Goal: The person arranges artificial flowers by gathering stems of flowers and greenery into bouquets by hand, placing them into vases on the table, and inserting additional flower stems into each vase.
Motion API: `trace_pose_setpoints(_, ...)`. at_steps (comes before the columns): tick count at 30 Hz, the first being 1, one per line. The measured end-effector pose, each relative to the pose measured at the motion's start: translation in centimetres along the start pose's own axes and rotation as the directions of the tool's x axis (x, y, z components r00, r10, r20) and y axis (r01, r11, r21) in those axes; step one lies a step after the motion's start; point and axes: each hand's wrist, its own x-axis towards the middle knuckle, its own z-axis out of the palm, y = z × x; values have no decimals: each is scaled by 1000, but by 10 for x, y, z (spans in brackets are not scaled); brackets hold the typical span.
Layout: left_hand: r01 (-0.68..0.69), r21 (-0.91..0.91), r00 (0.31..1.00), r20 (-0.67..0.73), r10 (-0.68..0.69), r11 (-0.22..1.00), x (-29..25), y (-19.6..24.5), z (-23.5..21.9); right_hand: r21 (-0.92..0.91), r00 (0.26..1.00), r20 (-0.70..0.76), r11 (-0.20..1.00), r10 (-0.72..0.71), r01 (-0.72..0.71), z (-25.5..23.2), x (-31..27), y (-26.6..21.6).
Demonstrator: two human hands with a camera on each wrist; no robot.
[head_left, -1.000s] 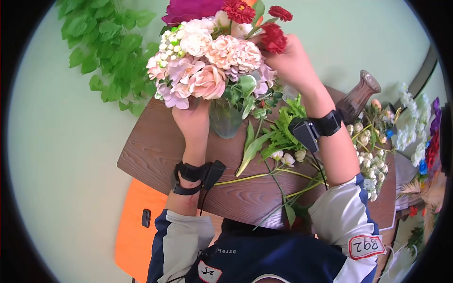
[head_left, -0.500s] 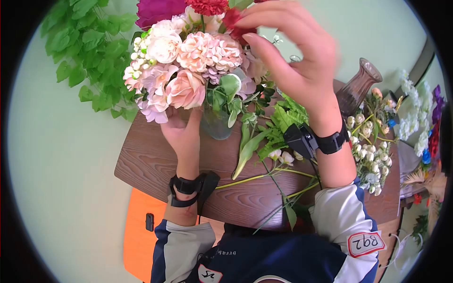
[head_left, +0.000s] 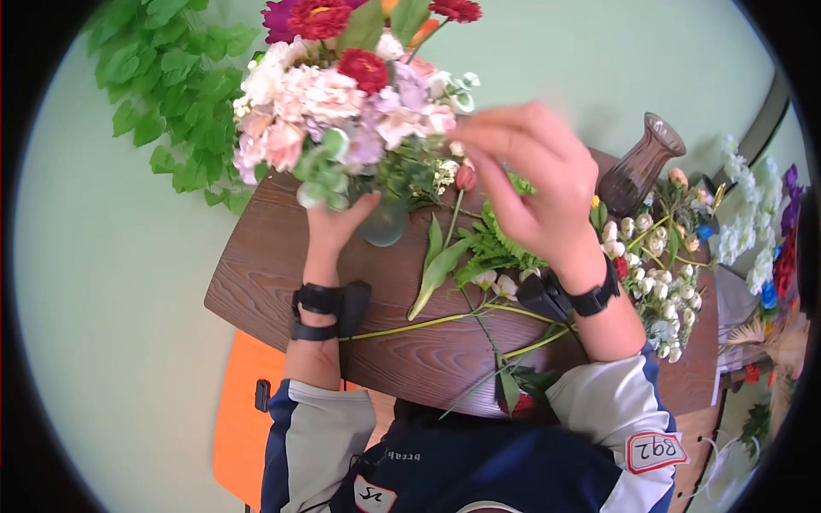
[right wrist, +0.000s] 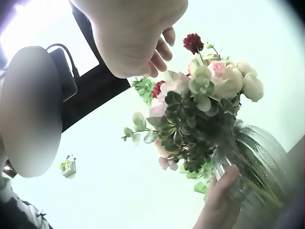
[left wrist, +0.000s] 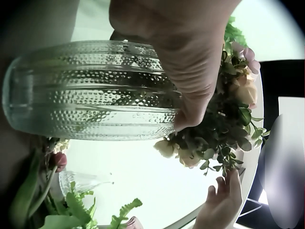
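A textured clear glass vase (left wrist: 95, 90) stands on the wooden table (head_left: 265, 256), filled with a bouquet (head_left: 321, 94) of pink, lilac, white and red flowers. My left hand (head_left: 329, 231) grips the vase near its neck, thumb along the glass in the left wrist view. Beside the bouquet's right side is my right hand (head_left: 543, 188), blurred, its fingers loosely bent and holding nothing. Its fingertips come right up to a pink flower (head_left: 440, 118) in the head view. Red flowers (head_left: 363, 70) show among the pale blooms.
A red tulip (head_left: 465, 178), green fern leaves (head_left: 496, 239) and loose stems (head_left: 410, 327) lie on the table. Behind the right arm are a purplish glass vase (head_left: 641, 167) and white flower sprigs (head_left: 671, 299). Green leaves (head_left: 171, 94) hang at the far left.
The vase and bouquet have turned in my left hand, bringing other blooms to the front. My right hand has moved from the red flowers down beside the bouquet's right side.
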Motion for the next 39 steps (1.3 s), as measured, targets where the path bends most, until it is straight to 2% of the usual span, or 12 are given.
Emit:
trace_pose_setpoints(1,-51,-122,998,-42,46,991,5,-10,-3,7,1000,2,1000,-3,3,-8,-5,-5)
trace_pose_setpoints(3,-64,-126,997,-47,58,990,14,-21,-8,87,963,268,994,35,-60,-24,-16,-15)
trace_pose_setpoints(5,-29,-156,999,-44,22,987,20,-29,-10,105,958,286,992,37,-70,-33,-27,-20)
trace_pose_setpoints(6,122,-331,992,50,-112,936,20,-21,-10,149,947,317,983,59,-111,-38,-31,-21)
trace_pose_setpoints(13,144,-495,989,98,-110,857,35,-42,4,167,902,424,971,88,-173,-73,-37,-25)
trace_pose_setpoints(19,293,-367,949,224,-222,883,10,-80,25,69,880,464,986,102,-151,-96,-31,-25)
trace_pose_setpoints(21,266,-371,957,210,-198,890,9,-67,30,25,895,434,991,108,-132,-96,-31,-20)
trace_pose_setpoints(23,170,-68,978,137,-159,983,7,-61,33,-3,893,432,991,123,-136,-95,-31,-18)
trace_pose_setpoints(27,181,28,971,151,-184,983,10,-64,31,-102,864,473,985,171,-139,-86,-35,-19)
trace_pose_setpoints(31,218,-44,955,215,-204,975,15,-81,29,-88,843,510,985,170,-145,-74,-42,-22)
trace_pose_setpoints(33,280,-260,943,254,-214,924,15,-82,31,-81,827,536,985,169,-149,-71,-44,-23)
trace_pose_setpoints(39,385,-323,906,309,-288,865,14,-79,29,24,815,571,991,97,-134,-52,-59,-37)
